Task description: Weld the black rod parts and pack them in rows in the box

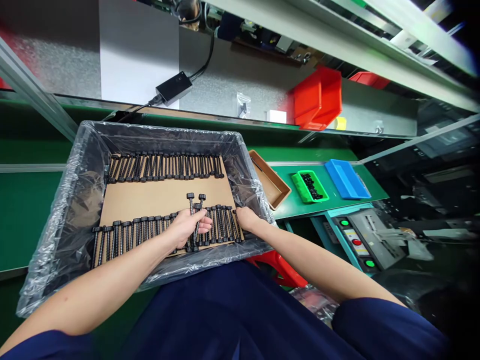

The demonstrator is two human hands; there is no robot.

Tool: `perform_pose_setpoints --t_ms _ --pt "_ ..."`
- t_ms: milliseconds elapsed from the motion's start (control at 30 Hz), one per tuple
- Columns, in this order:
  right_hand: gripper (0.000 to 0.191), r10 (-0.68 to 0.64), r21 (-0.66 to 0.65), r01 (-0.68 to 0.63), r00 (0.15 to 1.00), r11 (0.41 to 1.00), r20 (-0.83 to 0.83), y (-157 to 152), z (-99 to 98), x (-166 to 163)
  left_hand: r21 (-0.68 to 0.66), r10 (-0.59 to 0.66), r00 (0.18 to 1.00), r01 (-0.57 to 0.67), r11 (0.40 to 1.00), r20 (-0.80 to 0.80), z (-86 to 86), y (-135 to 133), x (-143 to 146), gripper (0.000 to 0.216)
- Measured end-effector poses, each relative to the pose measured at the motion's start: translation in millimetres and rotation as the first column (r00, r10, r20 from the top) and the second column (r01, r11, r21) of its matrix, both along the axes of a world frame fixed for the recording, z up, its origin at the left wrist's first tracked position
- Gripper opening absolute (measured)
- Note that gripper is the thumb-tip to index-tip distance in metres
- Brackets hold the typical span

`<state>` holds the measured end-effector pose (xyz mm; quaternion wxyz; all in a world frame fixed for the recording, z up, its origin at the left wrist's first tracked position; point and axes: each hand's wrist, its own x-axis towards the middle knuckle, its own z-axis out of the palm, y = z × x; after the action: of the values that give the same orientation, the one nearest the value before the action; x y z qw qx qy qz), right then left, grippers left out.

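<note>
My left hand [189, 225] is closed around black rods with ribbed shafts and knobbed ends; two knobs [190, 196] stick up above the fingers. It is over the near row of similar black rods [137, 232], lying side by side on a brown cardboard sheet [150, 197]. At the right end of that row, my right hand [247, 219] is curled against the last rods, its fingertips mostly hidden. A second row of black rods [165, 166] lies along the far side of the sheet. All of this sits in a bin lined with clear plastic [247, 172].
Right of the bin are a brown tray [272, 182], a green bin of small black parts [309, 186] and a blue tray [347, 180]. A shelf above holds a black power adapter [174, 89] and a red bin [318, 97]. A button panel [356, 242] is at lower right.
</note>
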<state>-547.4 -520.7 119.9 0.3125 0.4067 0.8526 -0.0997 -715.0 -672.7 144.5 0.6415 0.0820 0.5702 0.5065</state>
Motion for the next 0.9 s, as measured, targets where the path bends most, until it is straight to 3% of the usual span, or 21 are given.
perform_pose_setpoints --t_ms 67,133,200,233,267,333,467,533,600,667,700,733,800,900 --pt "0.022 -0.048 -0.076 0.034 0.981 0.997 -0.19 -9.3 9.5 0.3 0.012 0.045 0.999 -0.045 0.999 0.008 -0.7 -0.2 -0.4 0.025" --pt "0.027 -0.264 -0.34 0.114 0.86 0.934 -0.437 -24.6 15.2 -6.9 0.05 0.097 0.995 -0.097 0.994 -0.001 -2.0 -0.8 -1.2 0.028" --pt "0.03 -0.538 -0.654 0.068 0.634 0.754 -0.555 -43.4 17.4 -21.2 0.119 0.127 0.992 -0.124 0.985 -0.012 -3.5 -1.2 -2.0 0.032" --pt "0.031 -0.628 -0.747 0.002 0.544 0.665 -0.557 -52.5 17.5 -29.9 0.146 0.133 0.991 -0.131 0.981 -0.008 -3.9 -1.2 -2.3 0.034" --pt "0.032 -0.687 -0.797 -0.063 0.47 0.601 -0.555 -60.7 17.3 -39.0 0.162 0.135 0.991 -0.135 0.978 0.008 -3.9 -1.0 -2.3 0.037" --pt "0.035 -0.756 -0.83 -0.141 0.353 0.54 -0.551 -72.4 16.4 -56.0 0.176 0.134 0.989 -0.144 0.974 0.07 -1.6 0.4 -1.8 0.043" --pt "0.039 -0.833 -0.864 -0.161 0.229 0.477 -0.503 -73.0 16.0 -85.9 0.208 0.243 0.962 -0.265 0.942 0.125 11.8 2.5 -9.7 0.046" --pt "0.037 -0.818 -0.849 -0.152 0.228 0.505 -0.528 -64.9 15.3 -106.8 0.238 0.385 0.921 -0.386 0.891 0.056 21.7 -4.7 -25.3 0.044" --pt "0.029 -0.685 -0.748 -0.124 0.326 0.652 -0.651 -57.7 12.9 -136.1 0.263 0.515 0.857 -0.493 0.829 -0.016 32.8 -24.7 -49.0 0.046" --pt "0.019 -0.35 -0.492 -0.146 0.533 0.858 -0.77 -57.5 7.8 -172.2 0.253 0.593 0.803 -0.562 0.787 -0.059 43.9 -58.4 -77.0 0.048" --pt "0.017 -0.12 -0.323 -0.209 0.641 0.923 -0.758 -61.1 4.2 -191.5 0.241 0.618 0.783 -0.587 0.773 -0.075 48.7 -78.9 -91.2 0.048" --pt "0.018 0.103 -0.171 -0.3 0.717 0.938 -0.69 -67.1 -0.1 -210.7 0.227 0.636 0.766 -0.606 0.763 -0.094 52.8 -100.5 -104.7 0.048" --pt "0.022 0.406 -0.014 -0.479 0.759 0.878 -0.508 -84.9 -10.2 -245.9 0.214 0.668 0.729 -0.636 0.741 -0.147 58.8 -142.9 -128.2 0.046" --pt "0.025 0.532 -0.027 -0.591 0.744 0.806 -0.403 -116.7 -25.7 -283.6 0.195 0.705 0.681 -0.677 0.709 -0.198 62.8 -191.9 -151.5 0.045"
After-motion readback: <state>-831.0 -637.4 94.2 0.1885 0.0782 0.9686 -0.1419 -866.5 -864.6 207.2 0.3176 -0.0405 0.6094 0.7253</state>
